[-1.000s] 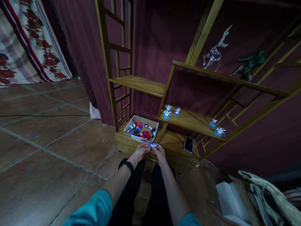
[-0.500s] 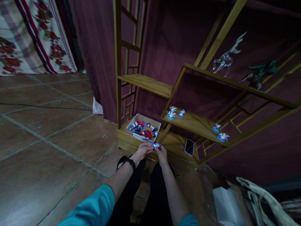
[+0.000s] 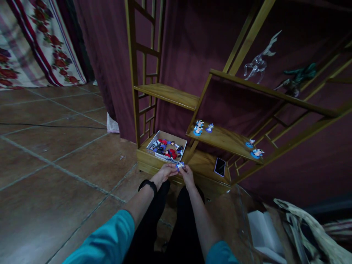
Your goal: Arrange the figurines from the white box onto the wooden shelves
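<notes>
A small purple-and-white figurine is held between my two hands, just in front of the box. My left hand grips it from the left with closed fingers. From the right, the fingers of my right hand pinch it too. Behind my hands, an open cardboard box full of red, purple and black figurines rests on the low wooden ledge. Two blue-based figurines and a purple-based figurine stand on the left of the shelf; two more blue-based figurines stand at its right end.
A phone lies on the bottom ledge to the right. Higher up are a clear horse statuette and a dark green statuette. A white box sits on the floor at lower right. Left of the rack hangs a dark curtain.
The figurine in my hands has been turned more upright. The camera view has shifted slightly; the shelf figurines and the box stay in place.
</notes>
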### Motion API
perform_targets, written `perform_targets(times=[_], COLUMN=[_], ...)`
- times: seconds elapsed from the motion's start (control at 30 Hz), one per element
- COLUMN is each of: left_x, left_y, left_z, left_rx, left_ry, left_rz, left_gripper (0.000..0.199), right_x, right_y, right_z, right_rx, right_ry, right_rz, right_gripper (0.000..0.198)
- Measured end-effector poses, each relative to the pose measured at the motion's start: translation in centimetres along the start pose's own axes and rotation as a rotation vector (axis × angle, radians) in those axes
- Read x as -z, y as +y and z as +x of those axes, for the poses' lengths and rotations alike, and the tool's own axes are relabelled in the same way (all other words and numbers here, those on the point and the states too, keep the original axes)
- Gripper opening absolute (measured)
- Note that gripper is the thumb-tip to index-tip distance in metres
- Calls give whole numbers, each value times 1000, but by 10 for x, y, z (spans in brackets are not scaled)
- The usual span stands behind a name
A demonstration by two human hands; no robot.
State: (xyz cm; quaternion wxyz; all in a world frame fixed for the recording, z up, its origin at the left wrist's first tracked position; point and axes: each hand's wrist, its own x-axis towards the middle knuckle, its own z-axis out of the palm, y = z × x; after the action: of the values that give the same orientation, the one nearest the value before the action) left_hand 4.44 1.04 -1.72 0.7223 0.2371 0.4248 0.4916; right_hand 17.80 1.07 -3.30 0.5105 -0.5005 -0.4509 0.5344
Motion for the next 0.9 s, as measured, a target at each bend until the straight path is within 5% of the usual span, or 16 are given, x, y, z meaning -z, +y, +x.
perform_targets(times=[0.33,0.9], left_x=[6,3], left_y=[-1,-4], left_z=[5,7], left_rx=[38,-1], left_ry=[16,10], left_rz=[-100,-19], left_gripper=[31,26], right_x=[0,4], right_y=[-2,3], right_z=[-6,0], right_rx=[-59,-118], right_ry=[-54,8], right_rz=[254,259], right_gripper=[54,44])
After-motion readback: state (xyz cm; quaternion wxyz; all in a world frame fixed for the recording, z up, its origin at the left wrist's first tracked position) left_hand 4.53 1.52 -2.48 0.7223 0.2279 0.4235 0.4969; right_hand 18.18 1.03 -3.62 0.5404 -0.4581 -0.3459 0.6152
